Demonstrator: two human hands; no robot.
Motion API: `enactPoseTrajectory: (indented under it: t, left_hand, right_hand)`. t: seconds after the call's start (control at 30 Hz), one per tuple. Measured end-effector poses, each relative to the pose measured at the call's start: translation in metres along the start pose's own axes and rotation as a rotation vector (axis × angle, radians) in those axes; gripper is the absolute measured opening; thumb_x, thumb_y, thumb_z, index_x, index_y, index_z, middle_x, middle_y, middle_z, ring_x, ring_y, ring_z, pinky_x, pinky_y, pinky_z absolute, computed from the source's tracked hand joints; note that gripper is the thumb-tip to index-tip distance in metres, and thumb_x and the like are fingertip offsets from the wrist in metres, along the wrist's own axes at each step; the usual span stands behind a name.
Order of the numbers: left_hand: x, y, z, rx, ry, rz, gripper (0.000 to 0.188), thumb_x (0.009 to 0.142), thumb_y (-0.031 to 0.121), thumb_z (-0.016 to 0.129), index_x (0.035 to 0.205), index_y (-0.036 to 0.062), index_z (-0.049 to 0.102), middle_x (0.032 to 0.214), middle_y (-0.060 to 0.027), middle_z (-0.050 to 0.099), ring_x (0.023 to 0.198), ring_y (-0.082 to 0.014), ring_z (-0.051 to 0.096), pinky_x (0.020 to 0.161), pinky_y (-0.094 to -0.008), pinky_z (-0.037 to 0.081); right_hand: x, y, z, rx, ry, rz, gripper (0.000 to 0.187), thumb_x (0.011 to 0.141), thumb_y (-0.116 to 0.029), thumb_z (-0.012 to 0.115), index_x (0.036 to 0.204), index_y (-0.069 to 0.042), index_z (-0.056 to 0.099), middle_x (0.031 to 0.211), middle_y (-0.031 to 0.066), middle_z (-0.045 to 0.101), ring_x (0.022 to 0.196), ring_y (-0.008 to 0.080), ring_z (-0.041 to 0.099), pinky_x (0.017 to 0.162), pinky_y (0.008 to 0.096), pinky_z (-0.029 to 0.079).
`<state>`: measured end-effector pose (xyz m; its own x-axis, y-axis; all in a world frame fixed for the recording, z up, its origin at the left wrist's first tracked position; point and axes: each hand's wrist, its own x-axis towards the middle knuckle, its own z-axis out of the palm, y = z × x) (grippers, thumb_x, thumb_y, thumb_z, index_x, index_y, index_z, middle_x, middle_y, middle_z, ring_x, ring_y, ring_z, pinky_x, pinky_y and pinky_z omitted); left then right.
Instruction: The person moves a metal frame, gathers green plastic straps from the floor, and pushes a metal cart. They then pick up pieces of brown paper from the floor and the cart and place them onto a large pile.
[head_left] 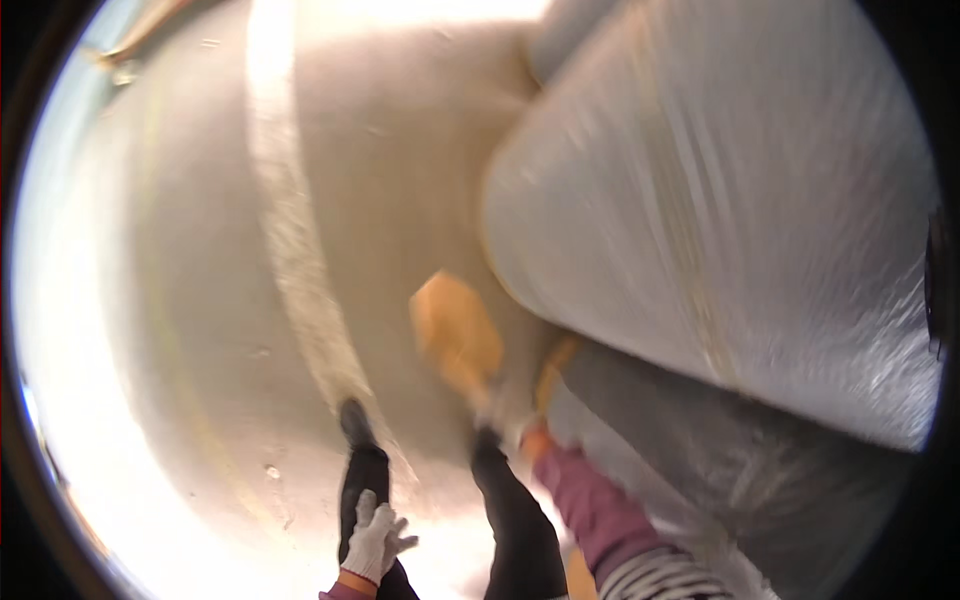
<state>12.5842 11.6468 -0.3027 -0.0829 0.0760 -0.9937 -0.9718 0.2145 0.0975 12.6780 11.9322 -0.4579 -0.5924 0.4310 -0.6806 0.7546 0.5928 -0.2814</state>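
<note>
My left hand (372, 542), in a whitish knit glove, hangs beside my left leg with its fingers apart and nothing in them. My right hand (508, 408) reaches forward past my right leg, gloved and smeared by motion. From it extends an orange-tan, flat-looking piece with angular corners (458, 330), blurred; its lower end meets the fingers, which seem closed on it. Its exact kind cannot be made out. The right sleeve is purplish, with a striped band farther up the arm.
Large rolls wrapped in clear plastic (720, 190) lie along the right side, close to my right arm. A darker wrapped roll (780, 480) sits nearer. A pale stripe (290, 210) runs along the grey floor (400, 180), passing by my left shoe (355, 422). Glare whitens the left.
</note>
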Motion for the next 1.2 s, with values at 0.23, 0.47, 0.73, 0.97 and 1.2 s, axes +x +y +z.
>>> enactPoseTrajectory:
  t: [0.23,0.47,0.73,0.97,1.2]
  left_hand:
    - [-0.037,0.13,-0.048,-0.54,-0.466,0.083,0.076,0.088,0.06,0.049,0.14,0.0057,0.039,0.135,-0.0148,0.05,0.12,-0.0301,0.05,0.101,-0.0427,0.043]
    - [-0.157,0.387,-0.09,-0.02,-0.433,0.996,0.052,0.093,0.041,0.047,0.132,0.0061,0.045,0.135,-0.0174,0.049,0.12,-0.0328,0.051,0.1,-0.0446,0.044]
    - [-0.147,0.62,-0.345,0.026,0.179,1.617,0.043,0.093,0.033,0.038,0.109,0.0005,0.061,0.11,-0.0186,0.064,0.107,-0.033,0.06,0.095,-0.0451,0.048]
    - [-0.189,0.631,-0.568,-0.047,0.829,1.483,0.037,0.091,0.033,0.034,0.092,0.0066,0.059,0.09,-0.0112,0.064,0.089,-0.0285,0.061,0.081,-0.0389,0.05]
    - [-0.231,0.634,-0.671,-0.834,1.208,0.914,0.026,0.084,0.022,0.056,0.104,0.0064,0.054,0.094,-0.0082,0.059,0.092,-0.024,0.058,0.075,-0.0384,0.05]
  right_hand:
    - [-0.157,-0.315,-0.155,-0.128,-0.061,-0.583,0.014,0.079,-0.017,0.06,0.09,-0.011,0.068,0.079,0.0093,0.066,0.064,0.0279,0.064,0.053,0.0419,0.049]
    - [-0.193,-0.501,-0.31,0.006,0.126,-0.933,0.02,0.084,-0.018,0.057,0.101,-0.012,0.065,0.09,0.0094,0.066,0.081,0.0266,0.065,0.062,0.0391,0.052]
    - [-0.078,-0.52,-0.446,0.759,0.274,-0.411,0.038,0.083,-0.012,0.061,0.121,-0.004,0.059,0.104,0.0155,0.068,0.095,0.0248,0.066,0.078,0.0338,0.052]
    - [0.133,-0.727,-0.562,0.855,0.366,-0.474,0.042,0.078,-0.012,0.066,0.117,0.0,0.058,0.085,0.0104,0.066,0.066,0.0143,0.063,0.055,0.0279,0.052]
    - [0.261,-1.081,-0.608,0.713,0.268,-1.087,0.047,0.081,-0.014,0.067,0.125,-0.005,0.055,0.099,0.0063,0.064,0.072,0.0145,0.062,0.06,0.0266,0.053]
